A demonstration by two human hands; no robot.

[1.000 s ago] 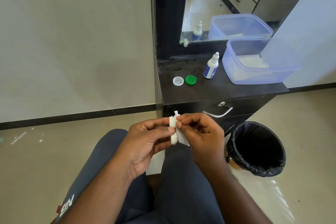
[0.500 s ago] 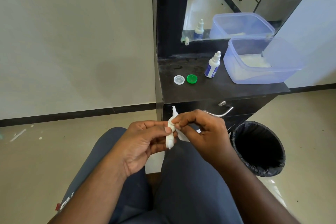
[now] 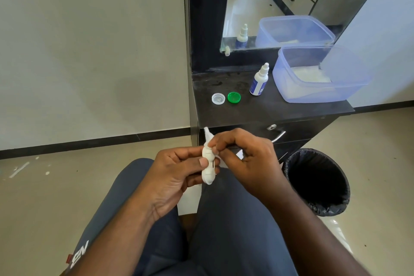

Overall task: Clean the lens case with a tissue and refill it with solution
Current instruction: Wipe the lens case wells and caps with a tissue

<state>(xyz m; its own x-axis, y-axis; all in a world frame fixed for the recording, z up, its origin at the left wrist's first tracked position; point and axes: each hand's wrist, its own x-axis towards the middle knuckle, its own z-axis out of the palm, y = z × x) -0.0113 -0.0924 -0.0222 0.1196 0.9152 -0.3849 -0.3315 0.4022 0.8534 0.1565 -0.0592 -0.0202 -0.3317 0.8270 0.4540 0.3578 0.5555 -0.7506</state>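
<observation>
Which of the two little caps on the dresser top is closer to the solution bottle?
The green cap; it lies between the clear cap and the solution bottle.

The right hand (image 3: 244, 159) hides most of the tissue (image 3: 207, 135); the lens case (image 3: 208, 166) shows edge-on, its wells unseen. The bottle (image 3: 259, 80) label is unreadable.

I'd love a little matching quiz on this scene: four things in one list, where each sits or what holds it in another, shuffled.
Things:
1. green cap
2. bottle
3. lens case
4. bin

Places:
A. on the floor, by the cabinet
B. held in the hands
C. beside the clear cap
D. upright, next to the tub

Pairs: 1-C, 2-D, 3-B, 4-A
</observation>
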